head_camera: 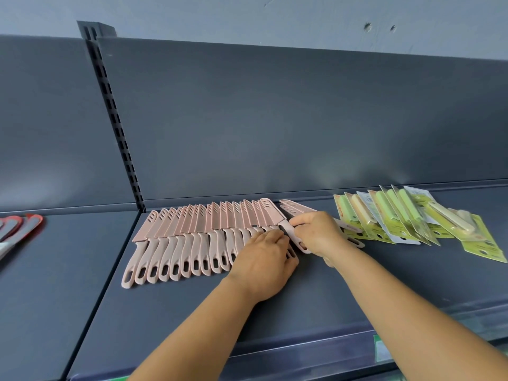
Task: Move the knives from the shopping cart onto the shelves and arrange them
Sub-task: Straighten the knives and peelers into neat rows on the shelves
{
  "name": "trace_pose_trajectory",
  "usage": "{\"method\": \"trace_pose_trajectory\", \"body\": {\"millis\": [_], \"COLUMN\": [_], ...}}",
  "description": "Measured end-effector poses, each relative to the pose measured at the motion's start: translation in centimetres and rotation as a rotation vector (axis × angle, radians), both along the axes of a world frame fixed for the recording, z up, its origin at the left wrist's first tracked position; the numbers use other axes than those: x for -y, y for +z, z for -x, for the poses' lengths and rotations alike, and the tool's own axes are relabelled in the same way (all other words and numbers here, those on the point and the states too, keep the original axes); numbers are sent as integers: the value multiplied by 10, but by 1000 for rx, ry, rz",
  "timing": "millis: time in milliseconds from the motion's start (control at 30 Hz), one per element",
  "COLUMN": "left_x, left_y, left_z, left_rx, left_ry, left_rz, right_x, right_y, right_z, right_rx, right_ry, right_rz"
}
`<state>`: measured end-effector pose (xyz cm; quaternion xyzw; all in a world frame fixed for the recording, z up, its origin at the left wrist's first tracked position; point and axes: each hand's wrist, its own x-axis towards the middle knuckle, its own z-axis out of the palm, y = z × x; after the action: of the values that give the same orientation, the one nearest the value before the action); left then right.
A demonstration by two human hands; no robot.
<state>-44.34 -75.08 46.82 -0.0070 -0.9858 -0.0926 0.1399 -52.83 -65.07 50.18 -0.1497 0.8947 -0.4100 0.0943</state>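
pink knives (192,237) lie under the flat left hand (264,259); right hand (316,232) pinches one knife (291,235).

Both bare forearms reach up and forward from the lower edge of view, the left from lower centre, the right from the lower right corner, converging so the two hands sit just beside each other. The left hand (265,266) lies palm down, back toward us, fingers (276,237) stretched forward and pressed flat, the wrist nearly straight. The right hand (320,233) is turned with its knuckles up, wrist bent a little inward, thumb and forefinger pinching toward the left while the other fingers curl under the palm.
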Motion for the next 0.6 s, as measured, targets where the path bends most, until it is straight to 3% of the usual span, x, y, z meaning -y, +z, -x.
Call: {"method": "trace_pose_trajectory", "body": {"millis": [167,467,600], "left_x": [0,0,-2], "left_y": [0,1,4], "left_z": [0,-1,2], "left_rx": [26,25,6], "left_ry": [13,8,-33], "left_rz": [2,17,43], "right_x": [0,4,-10], "right_y": [-2,-10,-5], "right_z": [1,2,10], "right_rx": [-2,-185,-333], "right_ry": [-14,68,-23], "right_rz": [-14,-260,-387]}}
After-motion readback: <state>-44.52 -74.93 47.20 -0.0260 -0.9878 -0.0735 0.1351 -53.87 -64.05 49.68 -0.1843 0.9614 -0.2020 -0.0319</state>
